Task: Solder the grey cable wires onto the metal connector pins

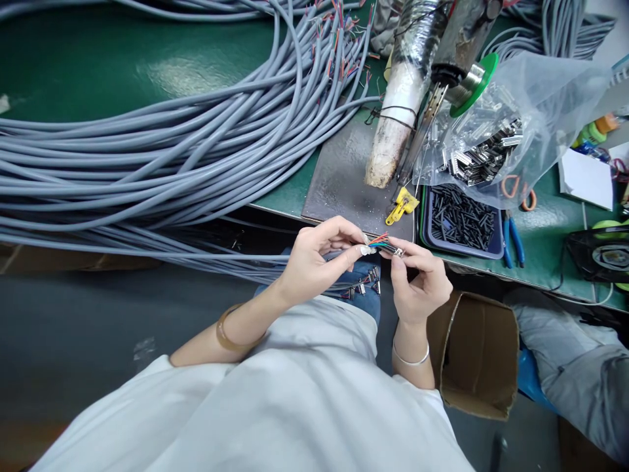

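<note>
My left hand [319,259] pinches the end of a grey cable [265,257], from which thin coloured wires [378,242] fan out to the right. Between the thumb and fingers of my right hand [421,275] is a small metal connector [398,252], touching the ends of some of the wires. Both hands are close together just off the table's front edge, above my lap. Finished-looking connectors on cable ends [362,287] lie on my lap below them.
Many grey cables [196,144] cover the table's left. A wrapped tube [393,131], yellow clip [401,206], solder spool [474,85], bag of connectors [486,154], tray of black sleeves [462,219] and pliers [512,239] lie ahead and right. Below stands a cardboard box [479,347], beside a person's leg [574,354].
</note>
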### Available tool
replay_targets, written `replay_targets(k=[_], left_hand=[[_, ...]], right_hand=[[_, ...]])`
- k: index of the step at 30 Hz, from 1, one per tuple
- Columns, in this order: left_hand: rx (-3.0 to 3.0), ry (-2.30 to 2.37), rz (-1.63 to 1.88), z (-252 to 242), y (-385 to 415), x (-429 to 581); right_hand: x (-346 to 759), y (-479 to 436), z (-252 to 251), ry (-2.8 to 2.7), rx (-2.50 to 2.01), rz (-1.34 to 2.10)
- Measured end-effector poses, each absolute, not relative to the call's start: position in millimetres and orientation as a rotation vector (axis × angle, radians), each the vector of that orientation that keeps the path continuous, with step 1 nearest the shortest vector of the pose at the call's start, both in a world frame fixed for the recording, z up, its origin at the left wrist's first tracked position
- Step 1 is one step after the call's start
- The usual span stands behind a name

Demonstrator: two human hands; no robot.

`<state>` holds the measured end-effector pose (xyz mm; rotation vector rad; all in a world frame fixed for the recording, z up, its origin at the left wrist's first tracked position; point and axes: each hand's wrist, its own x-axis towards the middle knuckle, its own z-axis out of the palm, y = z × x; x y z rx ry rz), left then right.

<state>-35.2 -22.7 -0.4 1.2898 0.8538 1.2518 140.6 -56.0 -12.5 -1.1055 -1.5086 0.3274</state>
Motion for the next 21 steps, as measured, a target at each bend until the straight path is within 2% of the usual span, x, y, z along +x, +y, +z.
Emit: replay_targets(k=[6, 9, 12, 17, 19, 21], left_hand=[[1.34, 0.908, 1.202, 2, -19, -37], [1.33, 0.905, 1.183, 4, -19, -37], [1.282, 0.909, 1.171, 5, -18, -37], [1.111, 0.892, 1.117, 5, -12, -37], [1.084, 0.892, 1.114, 4, -11, -36], [1.087, 0.906, 1.133, 2, -12, -34]], right_hand=[[138, -54, 2, -1.305, -1.169, 0.751], [138, -52, 6, -1.266, -1.177, 0.835], [139, -52, 5, -1.323, -1.177, 0.739], [144, -52, -4, -1.843, -1.07, 0.251], [147, -51, -5, -1.91, -1.076, 0.252], [149, -49, -1, -1.711, -1.121, 0.249]])
